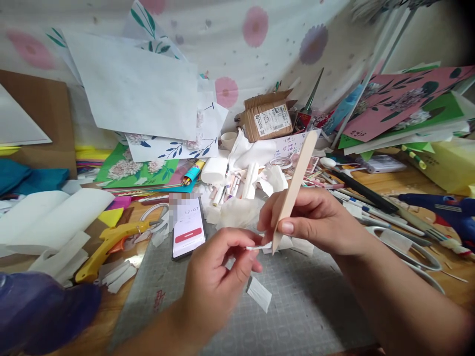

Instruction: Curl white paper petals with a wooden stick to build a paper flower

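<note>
My right hand (311, 222) is closed around a flat wooden craft stick (297, 183), which stands tilted with its pointed end down. My left hand (222, 269) pinches a thin strip of white paper (255, 247) between thumb and forefinger. The strip's far end reaches toward the right fingertips and the stick's lower tip; whether they touch is hard to make out. Below the hands, a small white paper piece (259, 294) lies on the grey cutting mat (297, 316). More white paper pieces (301, 245) lie behind the right hand.
A phone (187, 227) lies left of the hands. Yellow-handled scissors (98, 242) and a white paper roll (55, 212) sit further left. On the right are white-handled scissors (411, 252), several pens and a blue glue gun (441, 202). A cardboard box (265, 118) stands behind.
</note>
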Demonstrator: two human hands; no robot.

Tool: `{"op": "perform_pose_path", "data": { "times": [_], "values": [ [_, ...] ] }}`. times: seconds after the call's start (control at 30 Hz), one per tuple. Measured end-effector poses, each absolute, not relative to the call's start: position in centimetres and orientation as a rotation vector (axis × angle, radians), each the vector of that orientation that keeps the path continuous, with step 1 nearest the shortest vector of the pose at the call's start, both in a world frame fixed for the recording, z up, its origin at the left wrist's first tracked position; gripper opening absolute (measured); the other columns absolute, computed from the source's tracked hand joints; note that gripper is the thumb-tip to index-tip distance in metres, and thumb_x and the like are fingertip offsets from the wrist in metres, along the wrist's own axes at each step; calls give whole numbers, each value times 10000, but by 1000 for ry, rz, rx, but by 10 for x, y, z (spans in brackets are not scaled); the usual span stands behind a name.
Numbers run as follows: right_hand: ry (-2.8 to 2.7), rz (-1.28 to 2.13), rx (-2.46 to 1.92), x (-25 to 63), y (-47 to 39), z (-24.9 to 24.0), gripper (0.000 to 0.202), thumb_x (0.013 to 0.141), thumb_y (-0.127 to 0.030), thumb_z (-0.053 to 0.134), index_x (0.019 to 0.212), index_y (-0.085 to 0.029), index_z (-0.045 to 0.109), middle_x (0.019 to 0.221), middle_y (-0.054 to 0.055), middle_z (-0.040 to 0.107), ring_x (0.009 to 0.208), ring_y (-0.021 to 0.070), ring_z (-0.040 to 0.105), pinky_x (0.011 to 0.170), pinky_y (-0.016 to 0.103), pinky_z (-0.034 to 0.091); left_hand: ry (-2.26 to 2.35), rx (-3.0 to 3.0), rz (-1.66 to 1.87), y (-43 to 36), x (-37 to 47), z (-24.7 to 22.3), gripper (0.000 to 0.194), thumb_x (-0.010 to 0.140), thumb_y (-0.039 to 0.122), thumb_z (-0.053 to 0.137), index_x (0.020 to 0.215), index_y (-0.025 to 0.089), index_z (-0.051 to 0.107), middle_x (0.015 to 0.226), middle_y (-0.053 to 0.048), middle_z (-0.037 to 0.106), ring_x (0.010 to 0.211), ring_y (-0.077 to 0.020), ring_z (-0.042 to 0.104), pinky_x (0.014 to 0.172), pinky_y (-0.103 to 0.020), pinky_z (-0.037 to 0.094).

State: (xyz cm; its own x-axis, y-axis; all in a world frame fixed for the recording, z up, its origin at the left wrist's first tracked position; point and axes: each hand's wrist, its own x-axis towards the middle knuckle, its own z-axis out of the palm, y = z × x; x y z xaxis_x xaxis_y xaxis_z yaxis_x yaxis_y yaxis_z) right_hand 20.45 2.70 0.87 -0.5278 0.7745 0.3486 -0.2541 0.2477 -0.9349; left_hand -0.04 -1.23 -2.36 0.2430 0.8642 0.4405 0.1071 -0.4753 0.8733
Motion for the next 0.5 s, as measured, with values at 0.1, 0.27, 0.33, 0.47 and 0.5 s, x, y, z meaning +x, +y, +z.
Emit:
{"op": "perform_pose_path", "data": {
  "times": [0.1,0.27,0.33,0.47,0.5],
  "values": [
    [-1633,1462,-455,202,27,8,81,886,-235,708,853,-167,738,822,55,715,746,169,683,683,299,555,910,1925,1378,-11,-3,-22,147,884,129,615,902,267,662,934,-18,667,715,-134,689,637,-259,592],
    [-1659,1454,-368,201,26,8,50,876,-171,713,876,-130,740,820,62,712,736,160,681,668,288,553,946,2146,1446,-8,-5,-16,143,851,85,647,854,220,691,787,11,567,689,-97,590,621,-195,519],
    [-1657,1438,-343,203,26,9,56,877,-173,715,876,-127,747,823,72,718,738,169,686,670,303,559,922,2153,1425,-8,-6,-14,129,857,77,649,849,203,681,778,19,583,697,-83,595,638,-175,509],
    [-1571,1446,-312,205,27,7,76,877,-210,728,903,-150,767,853,84,738,764,187,709,667,312,573,890,2184,1432,-5,-7,-14,123,868,73,662,884,189,696,813,18,625,738,-72,625,668,-148,508],
    [-1529,1458,-315,205,27,6,79,877,-216,731,914,-158,770,869,80,739,769,186,717,668,308,578,877,2198,1445,-5,-8,-15,128,871,71,660,899,189,701,819,17,630,733,-68,627,664,-142,508]
  ]
}}
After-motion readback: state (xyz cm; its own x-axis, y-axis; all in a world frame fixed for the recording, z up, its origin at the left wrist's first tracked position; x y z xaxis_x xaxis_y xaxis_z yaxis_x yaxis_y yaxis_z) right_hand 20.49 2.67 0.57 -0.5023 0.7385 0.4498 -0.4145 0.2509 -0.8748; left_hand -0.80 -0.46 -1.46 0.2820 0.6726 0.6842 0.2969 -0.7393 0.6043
